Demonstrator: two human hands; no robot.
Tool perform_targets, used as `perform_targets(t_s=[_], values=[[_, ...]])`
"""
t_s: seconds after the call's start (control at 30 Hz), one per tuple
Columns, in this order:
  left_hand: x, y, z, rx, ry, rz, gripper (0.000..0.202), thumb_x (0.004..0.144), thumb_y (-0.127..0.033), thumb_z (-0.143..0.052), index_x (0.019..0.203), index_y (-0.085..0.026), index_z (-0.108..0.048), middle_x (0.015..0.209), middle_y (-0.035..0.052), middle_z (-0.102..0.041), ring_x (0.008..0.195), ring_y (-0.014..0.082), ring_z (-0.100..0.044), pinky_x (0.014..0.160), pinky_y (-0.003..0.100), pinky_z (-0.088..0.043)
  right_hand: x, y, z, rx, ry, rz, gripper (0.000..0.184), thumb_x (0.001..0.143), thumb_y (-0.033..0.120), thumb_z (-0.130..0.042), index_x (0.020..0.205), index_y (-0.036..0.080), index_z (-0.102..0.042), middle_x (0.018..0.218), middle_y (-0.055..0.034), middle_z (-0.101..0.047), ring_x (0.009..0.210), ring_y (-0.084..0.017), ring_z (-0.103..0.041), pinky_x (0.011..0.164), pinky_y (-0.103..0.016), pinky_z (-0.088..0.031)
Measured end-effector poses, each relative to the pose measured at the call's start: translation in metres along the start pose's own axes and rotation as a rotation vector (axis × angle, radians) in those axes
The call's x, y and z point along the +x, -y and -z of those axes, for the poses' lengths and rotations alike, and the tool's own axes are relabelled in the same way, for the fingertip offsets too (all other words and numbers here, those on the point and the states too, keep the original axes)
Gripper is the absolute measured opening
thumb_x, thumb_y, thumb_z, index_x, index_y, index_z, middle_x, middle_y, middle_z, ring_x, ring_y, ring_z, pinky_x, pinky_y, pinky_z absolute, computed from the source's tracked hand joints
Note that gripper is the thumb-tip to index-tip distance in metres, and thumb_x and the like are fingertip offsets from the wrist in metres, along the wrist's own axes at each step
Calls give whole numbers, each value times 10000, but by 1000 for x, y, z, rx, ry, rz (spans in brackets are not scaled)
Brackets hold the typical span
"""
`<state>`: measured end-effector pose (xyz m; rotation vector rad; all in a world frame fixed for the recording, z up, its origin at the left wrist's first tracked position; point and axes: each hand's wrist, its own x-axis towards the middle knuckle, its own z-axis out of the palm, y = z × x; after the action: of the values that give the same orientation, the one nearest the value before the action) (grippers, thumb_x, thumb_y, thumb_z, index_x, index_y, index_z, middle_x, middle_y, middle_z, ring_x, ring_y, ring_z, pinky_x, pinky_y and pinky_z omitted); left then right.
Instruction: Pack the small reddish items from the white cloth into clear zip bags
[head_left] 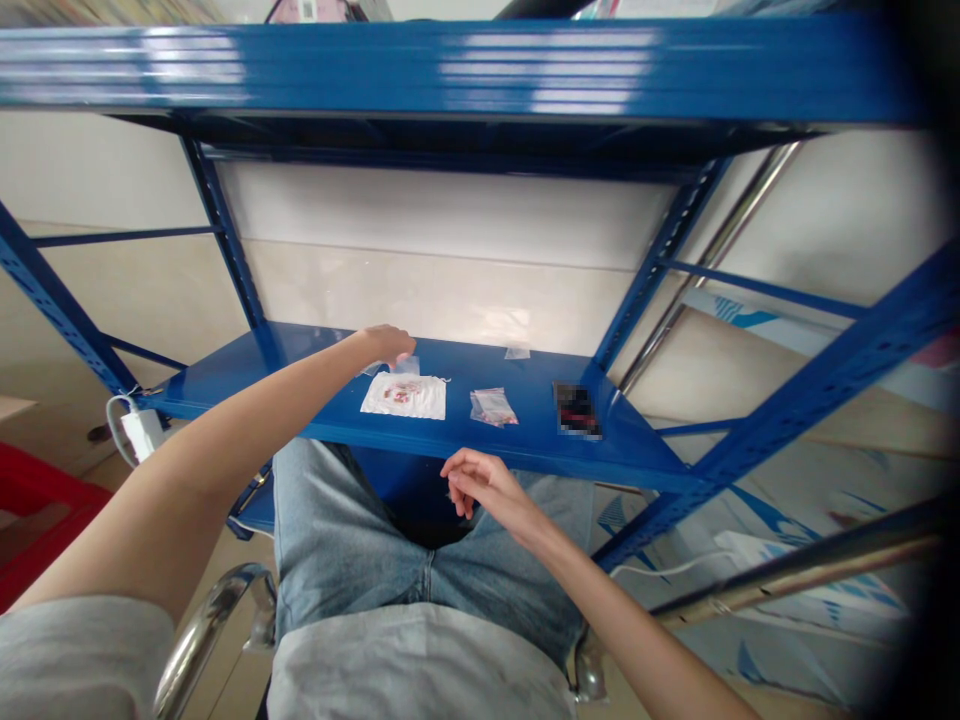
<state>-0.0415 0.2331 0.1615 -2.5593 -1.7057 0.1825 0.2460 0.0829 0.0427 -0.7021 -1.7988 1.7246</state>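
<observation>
My left hand [390, 343] reaches to the back of the blue shelf, fingers bent down and closed on a small clear plastic bag [407, 366]; the fingertips are partly hidden. Just in front of it lies a white drawstring pouch [405, 396] with a reddish print, flat on the shelf. To the pouch's right are clear zip bags [493, 407] with small pinkish pieces inside. My right hand [480, 480] hovers over my lap, below the shelf's front edge. Its fingers are loosely bent and apart, with nothing in them.
A dark phone-like object [577, 411], blurred out, lies at the right of the blue shelf [330, 425]. Another clear bag [517, 353] rests near the back edge. An upper shelf beam [375, 70] crosses overhead. A white power strip [142, 432] hangs at the left.
</observation>
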Motion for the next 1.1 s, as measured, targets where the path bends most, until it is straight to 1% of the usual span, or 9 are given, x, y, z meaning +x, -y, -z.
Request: perform_targets(t_s=[0.17,0.4,0.53,0.63,0.73,0.8,0.9,1.0,1.1], values=[[-2,6,10,97,70,83,240,688,-188,-782,925,-160,-758,949,119,-748,865,203,-665,778,259,-451,0,-2,1,-8,9,3,242,890,404,-635,960,173,-615,686,7,-605,560,-109,-580,482,-203,-437],[-7,9,13,73,71,108,142,701,-123,-699,827,-126,-766,846,135,-739,765,197,-663,737,271,-447,0,-3,1,-20,5,-3,234,886,396,-636,939,168,-616,668,7,-611,542,-106,-574,473,-199,-425],[-5,12,9,19,30,111,130,671,-93,-683,771,-129,-759,796,121,-732,767,196,-659,730,268,-440,1,-3,1,-27,6,-6,232,885,396,-634,932,170,-616,666,5,-615,541,-107,-576,470,-197,-420],[-1,22,13,-48,-16,116,129,645,-89,-691,750,-135,-751,758,94,-724,756,172,-641,714,243,-435,1,-3,0,-33,0,-14,235,878,400,-641,925,171,-614,659,7,-611,533,-108,-575,462,-197,-415],[-2,37,22,-201,-85,147,93,658,-108,-688,730,-129,-743,716,65,-707,710,144,-619,696,229,-441,1,-3,1,-44,9,-16,247,877,413,-641,930,173,-615,661,6,-612,538,-112,-578,465,-202,-420],[-8,45,23,-377,-163,213,80,696,-133,-685,748,-113,-742,709,65,-700,671,132,-608,676,229,-452,2,-4,2,-53,12,-13,259,880,425,-636,936,174,-613,671,4,-613,546,-114,-580,471,-204,-423],[-24,50,7,-643,-326,375,206,819,-217,-644,942,-76,-731,778,112,-703,660,134,-602,639,244,-475,3,-4,4,-79,11,-4,266,888,436,-621,947,176,-606,683,1,-609,556,-121,-582,476,-210,-423],[-43,47,-28,-824,-420,550,325,932,-289,-550,1131,-58,-663,867,156,-695,716,151,-622,640,259,-501,7,-4,14,-218,-28,54,246,929,431,-549,977,196,-598,718,-10,-614,574,-144,-595,492,-240,-437],[-60,46,-65,-960,-400,740,345,947,-315,-559,1148,-44,-633,975,187,-681,765,183,-649,658,300,-527,15,-2,37,-611,-266,241,205,959,371,-481,1016,231,-621,837,-49,-653,734,-206,-633,668,-334,-499]])
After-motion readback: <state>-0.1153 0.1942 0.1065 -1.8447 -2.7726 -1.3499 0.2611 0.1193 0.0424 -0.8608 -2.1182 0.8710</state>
